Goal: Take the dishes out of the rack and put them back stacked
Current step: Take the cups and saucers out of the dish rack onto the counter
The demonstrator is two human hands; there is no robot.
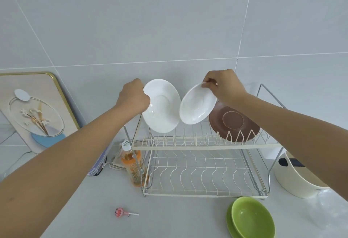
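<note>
A white two-tier wire dish rack (203, 147) stands on the counter against the tiled wall. My left hand (134, 97) grips the left rim of a large white plate (162, 108), held on edge above the rack's top tier. My right hand (225, 86) pinches the top rim of a smaller white plate (196, 107), tilted beside the large one. A brown plate (233, 123) leans in the top tier's right slots, partly behind my right forearm. The lower tier holds nothing. Two green dishes (251, 218) sit stacked on the counter in front of the rack.
An orange drink bottle (132, 164) stands at the rack's left leg, with a cloth bag behind it. A framed picture (35, 109) leans on the wall at left. A cream pot (297, 175) sits right of the rack. A pink lollipop (120, 212) lies on the counter.
</note>
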